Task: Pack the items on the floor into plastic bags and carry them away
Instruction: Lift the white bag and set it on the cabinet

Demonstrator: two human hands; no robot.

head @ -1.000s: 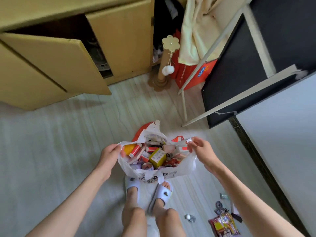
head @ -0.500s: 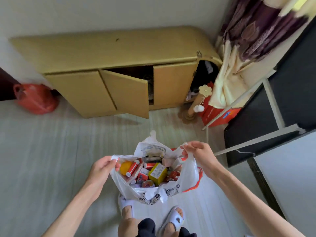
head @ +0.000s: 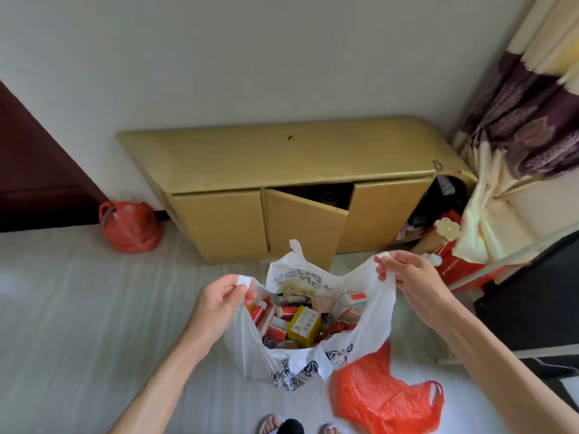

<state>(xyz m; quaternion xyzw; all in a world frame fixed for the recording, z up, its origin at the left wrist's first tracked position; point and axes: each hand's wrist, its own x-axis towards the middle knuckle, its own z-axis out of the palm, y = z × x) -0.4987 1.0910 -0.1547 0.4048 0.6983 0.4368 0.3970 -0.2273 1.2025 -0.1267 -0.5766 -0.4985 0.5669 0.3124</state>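
A white printed plastic bag [head: 369,321] hangs open between my hands, lifted off the floor. Inside lie several small boxes and tubes, among them a yellow box [head: 303,324] and red-and-white packets [head: 264,313]. My left hand [head: 216,303] pinches the bag's left handle. My right hand [head: 413,285] pinches the right handle, held slightly higher. An empty red plastic bag [head: 382,399] lies on the floor just right of the white one.
A low yellow cabinet [head: 282,158] with one door ajar stands against the wall ahead. A filled red bag [head: 130,227] sits on the floor at its left. A black table [head: 532,296] and curtain [head: 526,126] crowd the right side. My sandalled feet [head: 272,426] show below.
The view has risen and tilted up, showing the wall and whole cabinet. Both hands have lifted the white bag higher, and the red bag beneath it is now uncovered.
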